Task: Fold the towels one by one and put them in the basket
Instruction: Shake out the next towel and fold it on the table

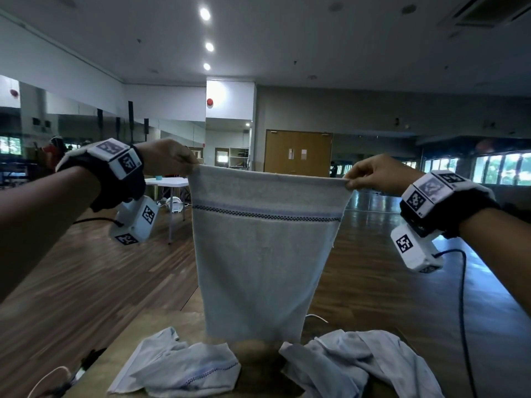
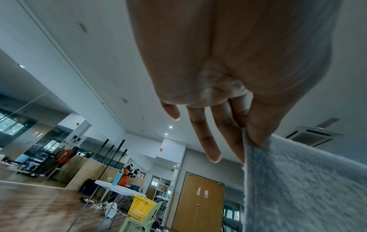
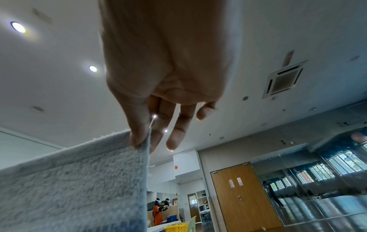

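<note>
A pale grey towel [image 1: 264, 254] with a blue and dark checked band near its top is hanging spread out in the air above the worktop [image 1: 258, 366], its upper edge stretching level between the two hands. The left hand [image 1: 169, 159] is pinching the towel's upper left corner; the left wrist view is showing the thumb [image 2: 260, 125] pressing the cloth against a finger while the other fingers [image 2: 206, 138] are reaching out straight and free. The right hand [image 1: 370, 172] is pinching the upper right corner in the same way, thumb [image 3: 139, 125] clamping the hem, remaining fingers [image 3: 178, 130] lying loosely extended. The towel's lower edge is hanging just above the wooden worktop, between two more towels lying there crumpled: one at the left [image 1: 178, 369], showing the same checked band, and one at the right [image 1: 362, 366]. Each wrist is wearing a black strap carrying white blocks with printed square markers, the left set [image 1: 120, 162] and the right set [image 1: 425, 193]; a dark cable [image 1: 465, 311] is trailing down from the right one.

Farther off, a yellow basket [image 2: 141, 207] is sitting on a pale green chair [image 2: 147, 219] beside a white folding table [image 2: 117, 188]. Behind it are standing wooden double doors [image 1: 297, 152], and mirrors are lining the walls above a wood floor [image 1: 100, 268].
</note>
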A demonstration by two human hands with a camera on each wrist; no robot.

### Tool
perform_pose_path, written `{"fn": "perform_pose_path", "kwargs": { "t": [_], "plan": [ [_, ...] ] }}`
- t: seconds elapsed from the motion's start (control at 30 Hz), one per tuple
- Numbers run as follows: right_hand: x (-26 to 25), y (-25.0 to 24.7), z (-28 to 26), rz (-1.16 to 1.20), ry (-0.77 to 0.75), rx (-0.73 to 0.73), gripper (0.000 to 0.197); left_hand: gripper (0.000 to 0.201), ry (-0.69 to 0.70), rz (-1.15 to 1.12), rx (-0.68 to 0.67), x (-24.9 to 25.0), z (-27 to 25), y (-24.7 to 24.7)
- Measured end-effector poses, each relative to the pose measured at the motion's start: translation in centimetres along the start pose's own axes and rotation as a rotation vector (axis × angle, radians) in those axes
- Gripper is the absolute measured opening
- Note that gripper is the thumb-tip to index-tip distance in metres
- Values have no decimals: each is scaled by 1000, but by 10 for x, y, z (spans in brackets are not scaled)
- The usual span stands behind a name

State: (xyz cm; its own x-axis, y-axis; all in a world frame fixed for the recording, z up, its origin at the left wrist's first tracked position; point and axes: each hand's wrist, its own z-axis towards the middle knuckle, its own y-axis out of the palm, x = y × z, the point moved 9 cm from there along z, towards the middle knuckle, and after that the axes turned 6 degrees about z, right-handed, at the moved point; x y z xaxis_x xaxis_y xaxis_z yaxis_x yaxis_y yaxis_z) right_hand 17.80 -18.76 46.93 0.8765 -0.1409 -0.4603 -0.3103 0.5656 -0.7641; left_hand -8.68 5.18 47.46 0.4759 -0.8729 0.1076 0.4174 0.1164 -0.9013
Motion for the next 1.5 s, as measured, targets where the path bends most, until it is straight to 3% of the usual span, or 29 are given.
{"fn": "perform_pose_path", "kwargs": {
  "t": [0.27, 0.4, 0.53, 0.63, 0.73, 0.83, 0.9, 1.23, 1.4, 1.5],
  "plan": [
    [26, 44, -3, 48, 47, -100, 9, 16, -7, -3, -118, -10, -10, 52],
    [75, 114, -37, 33, 100, -256, 9, 7, 35, 55, -358, -15, -48, 147],
    [122, 191, -86, 14, 152, -364, 17, 22, -15, -33, -519, -29, -99, 249],
    [150, 241, -116, 33, 193, -412, 14, 22, -28, -56, -614, -38, -128, 312],
    [176, 281, -133, 50, 233, -434, 11, 20, -41, 58, -614, -55, -144, 355],
    [194, 310, -135, 72, 249, -446, 21, 19, -61, 73, -617, -64, -149, 384],
    [201, 323, -130, 58, 252, -450, 14, 19, -78, 80, -584, -69, -143, 396],
    [260, 384, -59, -73, 339, -394, 5, 17, -191, 91, -404, -99, -81, 459],
    [292, 416, -23, -217, 395, -450, 13, 15, -226, 61, -360, -122, -51, 499],
    [310, 434, -10, -260, 431, -478, 15, 17, -234, 56, -402, -128, -41, 522]
  ]
}}
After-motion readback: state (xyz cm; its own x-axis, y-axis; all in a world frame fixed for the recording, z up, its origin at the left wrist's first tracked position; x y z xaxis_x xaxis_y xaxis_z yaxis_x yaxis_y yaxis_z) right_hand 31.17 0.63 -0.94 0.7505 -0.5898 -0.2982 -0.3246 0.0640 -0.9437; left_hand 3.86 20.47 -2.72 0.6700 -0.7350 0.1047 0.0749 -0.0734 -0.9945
